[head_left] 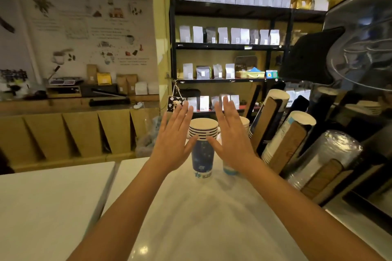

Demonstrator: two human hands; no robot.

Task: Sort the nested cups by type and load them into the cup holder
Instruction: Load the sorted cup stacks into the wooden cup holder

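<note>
Coffee-shop shelving fills the background behind a white table (191, 207), and along the table's right edge leans the cup holder (286, 146), its slanted slots already carrying paper and clear cups. Just left of the holder stands the nested stack of blue cups (203, 150), with a smaller light-blue cup (229, 168) between them. The left hand (172, 142) and right hand (232, 140), both spread flat and holding nothing, flank the stack; sorting seems barely begun, and next they must close on it and peel cups apart.

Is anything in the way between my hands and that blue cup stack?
Nothing visible. The left hand and right hand sit open on either side of the blue cup stack, thumbs near its rims, with no object between.
</note>
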